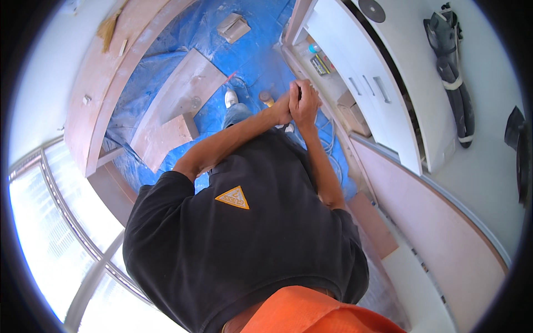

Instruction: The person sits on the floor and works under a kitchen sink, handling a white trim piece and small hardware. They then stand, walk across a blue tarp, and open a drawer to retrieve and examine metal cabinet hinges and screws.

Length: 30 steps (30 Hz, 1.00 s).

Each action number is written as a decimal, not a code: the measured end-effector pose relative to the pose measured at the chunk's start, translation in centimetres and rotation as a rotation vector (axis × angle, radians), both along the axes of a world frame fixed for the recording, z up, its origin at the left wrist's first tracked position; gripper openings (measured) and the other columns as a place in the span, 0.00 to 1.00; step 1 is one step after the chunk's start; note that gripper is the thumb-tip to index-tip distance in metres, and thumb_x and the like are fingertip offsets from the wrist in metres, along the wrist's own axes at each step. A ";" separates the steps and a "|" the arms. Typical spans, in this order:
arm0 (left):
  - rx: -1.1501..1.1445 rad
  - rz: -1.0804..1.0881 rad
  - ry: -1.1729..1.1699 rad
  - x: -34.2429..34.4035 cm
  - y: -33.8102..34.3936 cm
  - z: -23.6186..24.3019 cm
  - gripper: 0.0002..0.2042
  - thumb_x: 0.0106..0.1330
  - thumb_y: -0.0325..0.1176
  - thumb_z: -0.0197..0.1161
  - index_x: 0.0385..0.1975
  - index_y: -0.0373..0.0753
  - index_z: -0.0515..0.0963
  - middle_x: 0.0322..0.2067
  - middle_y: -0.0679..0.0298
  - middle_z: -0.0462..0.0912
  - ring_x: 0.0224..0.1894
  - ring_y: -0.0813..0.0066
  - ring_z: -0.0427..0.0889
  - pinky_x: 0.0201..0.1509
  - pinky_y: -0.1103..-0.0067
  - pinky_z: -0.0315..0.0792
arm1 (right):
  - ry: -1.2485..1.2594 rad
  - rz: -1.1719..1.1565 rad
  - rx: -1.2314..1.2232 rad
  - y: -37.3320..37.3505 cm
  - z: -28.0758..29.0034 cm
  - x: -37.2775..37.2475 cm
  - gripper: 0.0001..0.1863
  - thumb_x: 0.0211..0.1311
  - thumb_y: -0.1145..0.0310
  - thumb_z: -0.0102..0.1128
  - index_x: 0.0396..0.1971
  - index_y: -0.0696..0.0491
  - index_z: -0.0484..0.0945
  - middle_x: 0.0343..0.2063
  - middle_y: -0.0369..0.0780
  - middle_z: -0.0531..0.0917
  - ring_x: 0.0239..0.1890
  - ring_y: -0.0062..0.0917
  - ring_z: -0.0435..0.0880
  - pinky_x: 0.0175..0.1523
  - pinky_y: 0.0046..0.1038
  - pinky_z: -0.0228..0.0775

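My left hand and my right hand are together in front of me, raised above the floor near the white cabinet. The fingers of both are curled closed. A small dark patch shows between them at the top; whether it is an object or a shadow I cannot make out. Below the hands, partly covered by the left wrist, a small round brownish thing sits on the blue plastic sheet. My white shoe stands on the sheet to the left of it.
A dusty wooden board lies on the sheet at left, with a box-like block on it. A crumpled package is farther off. Hoses or cables run beside the cabinet. A brush rests on the curved ledge.
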<state>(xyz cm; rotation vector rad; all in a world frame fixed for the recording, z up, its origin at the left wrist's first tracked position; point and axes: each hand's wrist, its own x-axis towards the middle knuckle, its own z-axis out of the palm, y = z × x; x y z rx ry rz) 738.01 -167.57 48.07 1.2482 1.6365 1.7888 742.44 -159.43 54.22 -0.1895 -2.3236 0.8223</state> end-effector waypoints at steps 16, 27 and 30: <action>0.139 0.223 -1.430 -18.5 -12.6 2.0 0.15 0.70 0.43 0.56 0.43 0.37 0.72 0.40 0.58 0.79 0.43 0.67 0.79 0.48 0.70 0.74 | 0.025 0.077 -0.090 -14.2 0.8 -20.1 0.05 0.66 0.73 0.57 0.31 0.57 0.77 0.26 0.45 0.82 0.27 0.38 0.82 0.33 0.35 0.72; 0.197 0.139 -1.445 -27.8 -19.2 0.0 0.19 0.77 0.47 0.44 0.38 0.39 0.75 0.18 0.73 0.67 0.18 0.84 0.60 0.21 0.83 0.54 | -0.281 0.105 -0.292 -18.2 1.3 -30.2 0.16 0.74 0.70 0.42 0.52 0.60 0.75 0.30 0.39 0.78 0.26 0.21 0.75 0.34 0.24 0.73; 0.309 0.017 -1.332 -29.3 -20.9 1.4 0.14 0.75 0.41 0.48 0.42 0.38 0.75 0.20 0.73 0.71 0.18 0.86 0.62 0.21 0.84 0.55 | -0.269 0.139 -0.500 -18.0 1.7 -32.2 0.18 0.71 0.75 0.39 0.57 0.61 0.71 0.39 0.44 0.79 0.26 0.23 0.76 0.35 0.26 0.74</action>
